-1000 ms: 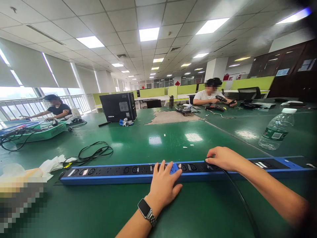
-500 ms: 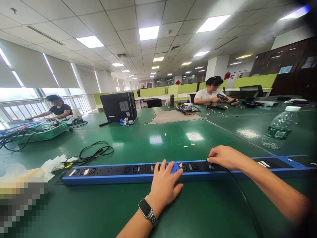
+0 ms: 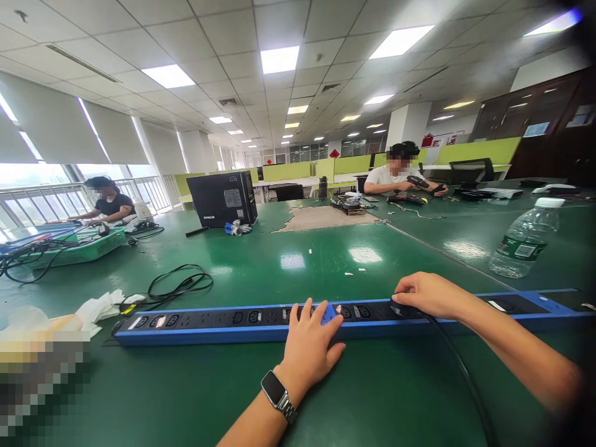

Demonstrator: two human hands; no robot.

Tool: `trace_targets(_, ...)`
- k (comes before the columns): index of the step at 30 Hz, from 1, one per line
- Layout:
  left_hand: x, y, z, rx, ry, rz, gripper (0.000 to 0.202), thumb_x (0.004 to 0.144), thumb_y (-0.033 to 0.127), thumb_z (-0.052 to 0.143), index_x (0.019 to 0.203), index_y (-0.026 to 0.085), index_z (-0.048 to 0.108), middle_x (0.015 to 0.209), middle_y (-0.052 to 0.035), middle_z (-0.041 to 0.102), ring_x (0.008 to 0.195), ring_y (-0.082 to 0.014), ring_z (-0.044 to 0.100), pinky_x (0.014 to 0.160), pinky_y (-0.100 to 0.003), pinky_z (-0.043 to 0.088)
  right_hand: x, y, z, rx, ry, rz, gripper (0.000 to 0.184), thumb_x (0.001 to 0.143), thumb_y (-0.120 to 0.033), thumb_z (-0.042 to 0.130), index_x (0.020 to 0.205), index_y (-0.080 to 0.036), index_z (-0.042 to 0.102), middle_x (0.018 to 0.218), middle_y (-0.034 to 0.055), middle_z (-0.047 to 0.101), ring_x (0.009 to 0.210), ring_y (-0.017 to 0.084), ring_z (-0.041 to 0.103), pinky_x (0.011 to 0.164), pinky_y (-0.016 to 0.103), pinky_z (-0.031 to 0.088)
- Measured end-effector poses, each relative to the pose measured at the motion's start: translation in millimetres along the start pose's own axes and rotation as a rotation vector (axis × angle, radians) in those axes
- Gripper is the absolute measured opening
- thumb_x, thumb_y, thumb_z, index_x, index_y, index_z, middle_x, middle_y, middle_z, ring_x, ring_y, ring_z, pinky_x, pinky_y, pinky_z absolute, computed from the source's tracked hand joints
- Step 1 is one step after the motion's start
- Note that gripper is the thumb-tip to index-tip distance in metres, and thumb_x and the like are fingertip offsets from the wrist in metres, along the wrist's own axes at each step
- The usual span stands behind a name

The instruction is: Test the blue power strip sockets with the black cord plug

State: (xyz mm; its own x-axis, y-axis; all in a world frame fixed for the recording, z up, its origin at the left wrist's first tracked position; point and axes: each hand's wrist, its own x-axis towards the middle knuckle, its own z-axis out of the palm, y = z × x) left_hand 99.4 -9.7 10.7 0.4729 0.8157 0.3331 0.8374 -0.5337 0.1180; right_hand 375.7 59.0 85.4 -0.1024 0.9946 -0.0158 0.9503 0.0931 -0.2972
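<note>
A long blue-and-black power strip (image 3: 205, 336) lies across the green table in front of me, its rows of sockets facing up. My left hand (image 3: 310, 347), with a watch (image 3: 274, 388) on its wrist, rests on the middle of the strip, fingers spread. To its right, my right hand (image 3: 431, 295) is closed on a black plug at the strip's sockets. Most of the plug is hidden under the fingers, and I cannot tell how deep it sits. A thick black cable (image 3: 460, 363) runs from under that hand toward the table's near edge.
A plastic bottle (image 3: 524, 242) stands at right. Behind the strip's left part lies a coiled black cord (image 3: 181, 282); beyond are a green basket (image 3: 88, 248) and a computer tower (image 3: 221, 202). Two people sit at the table's far side, one holding a power drill (image 3: 418, 182).
My right hand has shifted very slightly to the right along the strip, still on the plug. My left hand stays in place. The person at left has drawn an arm in.
</note>
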Motion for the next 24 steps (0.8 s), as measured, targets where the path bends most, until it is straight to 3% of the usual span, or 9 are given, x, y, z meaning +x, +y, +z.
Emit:
trace_targets(7, 28, 44, 11.8, -0.031, -0.013, 0.219, 0.058, 0.091, 0.050, 0.045, 0.141, 0.023, 0.039, 0.149, -0.0053, 0.042, 0.139, -0.0300, 0.030, 0.115, -0.057, 0.026, 5, -9, 3, -0.019, -0.014, -0.020, 0.022, 0.073, -0.037, 0.056, 0.071, -0.022, 0.072, 0.074, 0.0033, 0.074, 0.071, 0.021, 0.067, 0.060, 0.027, 0.044)
trace_targets(12, 57, 75, 25.0, -0.004, -0.002, 0.224, 0.063, 0.091, 0.055, 0.041, 0.138, 0.014, 0.042, 0.143, -0.0101, 0.048, 0.138, -0.0311, 0.032, 0.115, -0.054, 0.026, 6, -3, 1, -0.071, 0.004, 0.020, 0.019, 0.072, -0.034, 0.057, 0.067, -0.023, 0.072, 0.074, 0.0033, 0.074, 0.072, 0.021, 0.067, 0.059, 0.027, 0.043)
trace_targets(17, 70, 84, 32.6, 0.016, 0.012, 0.212, 0.063, 0.091, 0.054, 0.043, 0.137, 0.011, 0.043, 0.139, -0.0110, 0.050, 0.136, -0.0312, 0.033, 0.114, -0.053, 0.028, 3, 0, -1, -0.104, 0.024, 0.052, 0.020, 0.073, -0.035, 0.057, 0.068, -0.023, 0.072, 0.076, 0.0041, 0.074, 0.075, 0.023, 0.067, 0.059, 0.028, 0.042)
trace_targets(24, 69, 81, 28.0, 0.038, 0.021, 0.228, 0.062, 0.090, 0.052, 0.045, 0.136, 0.011, 0.044, 0.138, -0.0096, 0.052, 0.133, -0.0310, 0.035, 0.113, -0.052, 0.029, 2, -4, -1, -0.112, 0.017, 0.039, 0.019, 0.074, -0.034, 0.056, 0.069, -0.023, 0.071, 0.077, 0.0033, 0.075, 0.074, 0.022, 0.067, 0.061, 0.028, 0.043)
